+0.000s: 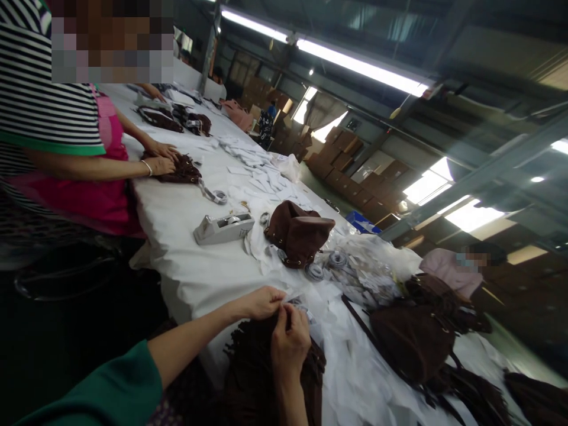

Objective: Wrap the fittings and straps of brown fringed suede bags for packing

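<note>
My left hand [265, 303] reaches in from the left, its fingertips pinched together. Close against it, my right hand [290, 337] is also closed, thumb against fingers. A small whitish, partly see-through bit shows at the meeting fingertips, too small to name. Directly under both hands lies a dark brown fringed bag [251, 370], partly covered by my right hand and forearm. Beyond the hands, a brown bag [299, 234] with metal eyelets stands on the white-covered table [186, 236]. Rolls of grey-white tape or labels [315, 271] lie beside it.
A tape dispenser [224, 228] stands left of the brown bag. Crumpled clear plastic [364, 269] and more dark bags [412, 340] lie to the right. At left, a co-worker's hands [162, 160] rest on another fringed bag. Cardboard boxes [337, 154] are stacked behind.
</note>
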